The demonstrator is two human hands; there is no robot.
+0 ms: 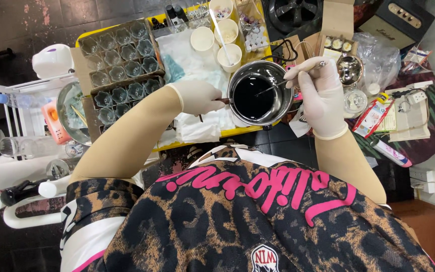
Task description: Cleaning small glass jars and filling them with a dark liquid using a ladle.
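Glass jars, paper cups beside pot

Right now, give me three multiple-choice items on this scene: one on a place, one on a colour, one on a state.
1. Where is the tray of small glass jars?
A. left of the metal pot
B. right of the metal pot
C. inside the metal pot

2. What colour is the liquid in the metal pot?
A. white
B. yellow
C. black

3. What does the right hand hold?
A. nothing
B. a thin metal stirrer
C. a paper cup

Answers: 1 A, the jars sit beyond the left hand; 2 C, it looks dark and glossy; 3 B, its tip dips into the liquid.
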